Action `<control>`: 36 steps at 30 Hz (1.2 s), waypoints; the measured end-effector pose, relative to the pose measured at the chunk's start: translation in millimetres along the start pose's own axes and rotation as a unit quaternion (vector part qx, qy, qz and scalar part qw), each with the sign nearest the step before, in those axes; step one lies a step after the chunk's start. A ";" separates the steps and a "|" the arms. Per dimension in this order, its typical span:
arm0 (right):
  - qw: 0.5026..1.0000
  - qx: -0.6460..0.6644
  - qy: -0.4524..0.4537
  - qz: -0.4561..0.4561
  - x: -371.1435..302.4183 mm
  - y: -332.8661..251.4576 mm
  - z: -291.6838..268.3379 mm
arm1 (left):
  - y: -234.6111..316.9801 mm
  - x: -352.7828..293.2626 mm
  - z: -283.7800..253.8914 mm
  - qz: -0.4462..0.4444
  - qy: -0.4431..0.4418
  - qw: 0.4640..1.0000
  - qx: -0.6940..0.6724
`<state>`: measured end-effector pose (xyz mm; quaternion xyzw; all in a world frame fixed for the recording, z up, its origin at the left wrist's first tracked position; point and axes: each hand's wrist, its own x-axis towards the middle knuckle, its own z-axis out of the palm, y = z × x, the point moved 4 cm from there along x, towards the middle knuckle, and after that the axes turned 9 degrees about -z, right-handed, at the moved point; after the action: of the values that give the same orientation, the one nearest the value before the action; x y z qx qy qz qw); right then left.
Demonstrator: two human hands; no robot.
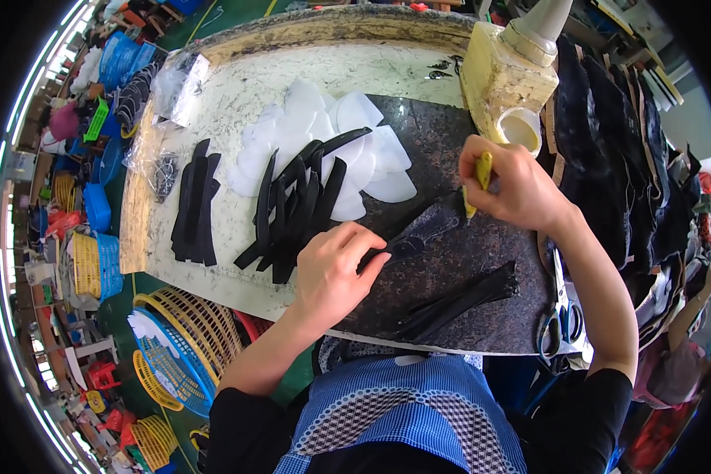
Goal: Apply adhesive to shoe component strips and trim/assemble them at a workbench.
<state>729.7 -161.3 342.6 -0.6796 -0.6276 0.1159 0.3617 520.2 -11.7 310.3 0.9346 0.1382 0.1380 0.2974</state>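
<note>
The left hand [336,268] has its fingers bent and closed on the left end of a long, flat piece of black material [426,229], which lies slantwise over a dark, speckled slab [494,257] on the whitish, stained bench [363,67]. The fingers of the right hand [517,186] are closed around a slim yellow tool [483,170]; its lower tip is at the right end of this piece, but whether it touches, I cannot say surely. Just behind the right hand stands a beige, box-shaped container [505,75] with a round opening. Nearer the person lies a bundle of narrow black strips [466,300], and to its right are scissors with dark-blue handles [559,316]. Farther left, a loose heap of black strips [300,205] partly covers rounded, translucent white sheets [292,134].
</note>
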 end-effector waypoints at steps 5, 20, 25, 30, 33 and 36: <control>0.996 0.032 0.063 0.048 -5.0 -14.5 -18.7 | 9.1 -3.5 -2.3 0.072 0.048 0.996 0.028; 0.986 0.056 0.140 0.065 -6.0 -11.0 -27.5 | -5.8 -7.8 -10.9 -0.036 -0.050 0.998 -0.031; 0.945 0.106 0.280 0.128 -54.4 -19.4 -57.5 | 2.8 -18.6 -19.2 -0.014 -0.061 0.994 -0.092; 0.937 0.087 0.307 0.141 -100.9 -16.3 -71.9 | -18.4 32.5 -62.5 -0.131 -0.106 0.916 -0.365; 0.930 0.069 0.312 0.182 -115.5 -18.2 -75.0 | -55.7 95.1 -91.6 -0.119 -0.033 0.928 -0.352; 0.927 0.101 0.311 0.182 -103.4 -26.0 -73.2 | -142.8 141.2 -98.2 -0.139 -0.073 0.954 -0.256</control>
<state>735.3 -284.8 380.6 -0.7437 -0.3343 0.0248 0.5784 592.0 199.2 327.4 0.8062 0.2044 0.0578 0.5522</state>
